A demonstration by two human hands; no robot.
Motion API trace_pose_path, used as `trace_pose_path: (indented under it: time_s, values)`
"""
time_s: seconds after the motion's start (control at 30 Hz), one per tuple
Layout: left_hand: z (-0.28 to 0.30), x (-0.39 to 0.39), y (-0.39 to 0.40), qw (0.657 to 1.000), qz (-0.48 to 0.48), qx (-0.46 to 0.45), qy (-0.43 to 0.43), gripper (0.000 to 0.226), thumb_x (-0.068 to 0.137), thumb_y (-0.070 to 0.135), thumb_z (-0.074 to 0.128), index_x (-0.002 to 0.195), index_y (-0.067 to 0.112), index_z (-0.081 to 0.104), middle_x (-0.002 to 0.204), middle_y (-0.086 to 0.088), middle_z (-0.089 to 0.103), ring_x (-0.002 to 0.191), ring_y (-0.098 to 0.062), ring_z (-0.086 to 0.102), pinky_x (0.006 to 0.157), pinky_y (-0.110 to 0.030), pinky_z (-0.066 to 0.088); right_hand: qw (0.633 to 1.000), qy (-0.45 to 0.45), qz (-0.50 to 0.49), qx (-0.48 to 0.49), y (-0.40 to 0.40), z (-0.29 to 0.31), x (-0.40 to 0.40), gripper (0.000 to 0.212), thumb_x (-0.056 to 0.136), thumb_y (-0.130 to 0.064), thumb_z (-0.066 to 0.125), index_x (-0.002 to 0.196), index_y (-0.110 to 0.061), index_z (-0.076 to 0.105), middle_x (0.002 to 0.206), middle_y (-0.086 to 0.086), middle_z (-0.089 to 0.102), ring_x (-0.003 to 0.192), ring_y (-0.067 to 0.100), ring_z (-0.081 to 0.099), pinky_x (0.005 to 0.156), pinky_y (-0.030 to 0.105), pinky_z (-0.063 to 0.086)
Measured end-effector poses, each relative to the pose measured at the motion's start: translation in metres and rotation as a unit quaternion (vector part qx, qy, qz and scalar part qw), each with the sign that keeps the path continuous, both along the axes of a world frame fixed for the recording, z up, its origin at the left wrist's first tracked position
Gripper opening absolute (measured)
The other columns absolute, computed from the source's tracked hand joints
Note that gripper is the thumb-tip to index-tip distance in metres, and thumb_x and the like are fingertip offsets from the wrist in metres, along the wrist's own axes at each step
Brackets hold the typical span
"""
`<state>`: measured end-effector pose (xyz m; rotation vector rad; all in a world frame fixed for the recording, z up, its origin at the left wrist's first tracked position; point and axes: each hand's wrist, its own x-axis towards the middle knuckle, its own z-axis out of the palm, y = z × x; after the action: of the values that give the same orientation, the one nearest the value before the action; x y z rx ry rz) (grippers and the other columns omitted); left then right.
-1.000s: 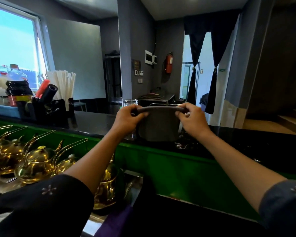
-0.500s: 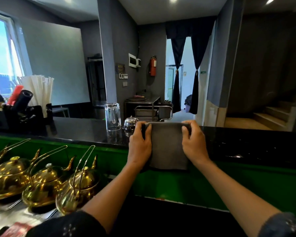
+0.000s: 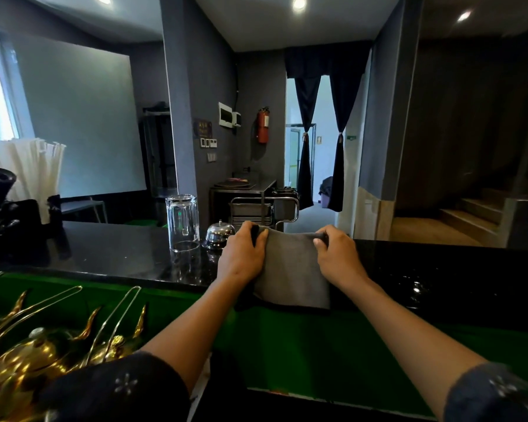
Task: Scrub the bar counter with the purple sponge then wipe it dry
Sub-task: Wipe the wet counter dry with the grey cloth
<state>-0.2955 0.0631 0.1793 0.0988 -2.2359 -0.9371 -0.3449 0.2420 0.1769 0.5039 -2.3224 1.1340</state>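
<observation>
From the head view, both hands are clenched on a grey cloth spread on the black table: the left hand pinches its far left corner and the right hand its far right corner, with the near edge of the cloth hanging just over the table's front lip. The purple sponge is not in view, so this looks like the drying stage. The main risk, as I judge it, lies to the left: an upturned glass and a metal call bell stand just beside the left hand, the bell almost touching it, and a wide sweep leftward could knock the glass over or push the bell along. A cloth dragged flat by two corners may also bunch and leave streaks; wet glints show on the table to the right, so that part probably needs passes yet. Counted: two hands, one cloth, one glass, one bell, one bundle of white straws far left, and gold teapots below on the near left, too blurred to count, though two wire handles are clear.
</observation>
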Motion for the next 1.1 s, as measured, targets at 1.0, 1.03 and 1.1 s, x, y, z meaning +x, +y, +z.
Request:
trace_pose_path:
  time_s: [1.0, 1.03, 1.1]
  values:
    - [0.022, 0.046, -0.025, 0.926, -0.294, -0.166, -0.169, 0.026, 0.08, 0.042, 0.066, 0.1, 0.026, 0.069, 0.095, 0.005, 0.07, 0.087, -0.007, 0.065, 0.084, -0.032, 0.054, 0.937, -0.059, 0.227, 0.26, 0.051, 0.033, 0.036, 0.021, 0.087, -0.025, 0.067, 0.107, -0.025, 0.072, 0.1, -0.014, 0.069, 0.088, -0.01, 0.058, 0.074, 0.004, 0.04]
    - [0.024, 0.045, -0.026, 0.931, -0.287, -0.157, -0.163, 0.024, 0.081, 0.043, 0.065, 0.098, 0.026, 0.07, 0.091, 0.003, 0.07, 0.081, -0.009, 0.066, 0.079, -0.032, 0.055, 0.942, -0.054, 0.222, 0.246, 0.05, 0.035, 0.034, 0.019, 0.088, -0.024, 0.066, 0.105, -0.024, 0.073, 0.098, -0.013, 0.069, 0.089, -0.006, 0.059, 0.075, 0.008, 0.042]
    - [0.028, 0.04, -0.025, 0.94, -0.269, -0.151, -0.143, 0.021, 0.084, 0.04, 0.063, 0.096, 0.024, 0.07, 0.087, 0.0, 0.07, 0.075, -0.012, 0.065, 0.073, -0.031, 0.056, 0.954, -0.049, 0.201, 0.218, 0.047, 0.037, 0.029, 0.015, 0.09, -0.02, 0.063, 0.1, -0.019, 0.074, 0.095, -0.005, 0.071, 0.086, 0.006, 0.064, 0.075, 0.019, 0.049]
